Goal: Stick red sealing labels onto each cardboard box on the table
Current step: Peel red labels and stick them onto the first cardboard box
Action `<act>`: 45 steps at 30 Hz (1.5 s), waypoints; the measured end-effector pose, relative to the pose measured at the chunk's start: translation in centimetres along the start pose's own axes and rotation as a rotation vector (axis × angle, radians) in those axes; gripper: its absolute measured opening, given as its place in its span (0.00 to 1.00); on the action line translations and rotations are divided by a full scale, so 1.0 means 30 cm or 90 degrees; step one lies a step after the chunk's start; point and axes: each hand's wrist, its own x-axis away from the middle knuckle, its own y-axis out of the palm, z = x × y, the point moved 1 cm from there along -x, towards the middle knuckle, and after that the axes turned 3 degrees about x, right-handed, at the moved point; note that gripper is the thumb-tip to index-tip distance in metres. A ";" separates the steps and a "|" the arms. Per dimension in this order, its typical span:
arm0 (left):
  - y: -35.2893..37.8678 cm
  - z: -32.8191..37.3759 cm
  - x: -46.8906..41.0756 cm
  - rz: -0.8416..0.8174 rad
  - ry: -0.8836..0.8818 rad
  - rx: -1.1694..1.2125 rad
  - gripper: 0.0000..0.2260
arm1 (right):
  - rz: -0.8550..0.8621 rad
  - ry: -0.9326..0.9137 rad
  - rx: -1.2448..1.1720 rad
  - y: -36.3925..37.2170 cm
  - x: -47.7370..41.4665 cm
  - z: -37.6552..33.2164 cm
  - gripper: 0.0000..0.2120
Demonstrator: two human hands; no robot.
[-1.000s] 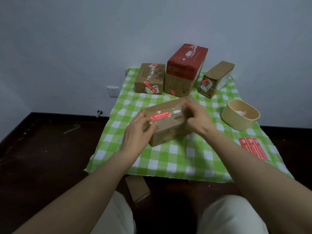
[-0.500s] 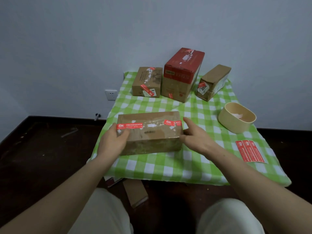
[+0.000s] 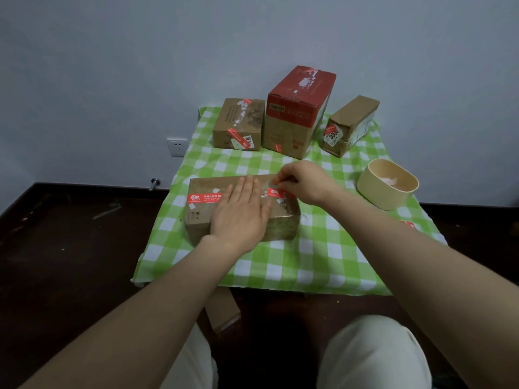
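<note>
A long brown cardboard box (image 3: 200, 217) lies flat on the green checked cloth (image 3: 309, 262) in front of me. A red label (image 3: 203, 198) runs along the left of its top, and a second red label (image 3: 275, 192) sits near its right end. My left hand (image 3: 241, 214) rests flat and open on the box top, covering its middle. My right hand (image 3: 304, 181) hovers at the box's right end, thumb and finger pinched at the second label's upper edge. Whether that label is lifted or stuck down is unclear.
Three more boxes stand at the back: a small brown one (image 3: 238, 124), a tall red-topped one (image 3: 297, 113), a narrow tilted one (image 3: 351, 126). A beige round tub (image 3: 387, 186) sits at the right. Red labels (image 3: 408, 224) peek out behind my right forearm. Cardboard (image 3: 223, 313) lies on the floor.
The box was turned and set down flat on the cloth. My left hand moved from its left end onto its top. My right hand moved from its right side up to the right label.
</note>
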 end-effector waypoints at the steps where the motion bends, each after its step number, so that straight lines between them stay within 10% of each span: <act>1: -0.001 0.003 0.000 0.001 -0.002 -0.006 0.26 | -0.012 -0.009 0.023 -0.004 -0.008 -0.004 0.10; 45: 0.004 0.005 0.002 0.040 0.002 -0.041 0.26 | -0.086 -0.146 0.229 0.030 -0.076 -0.005 0.08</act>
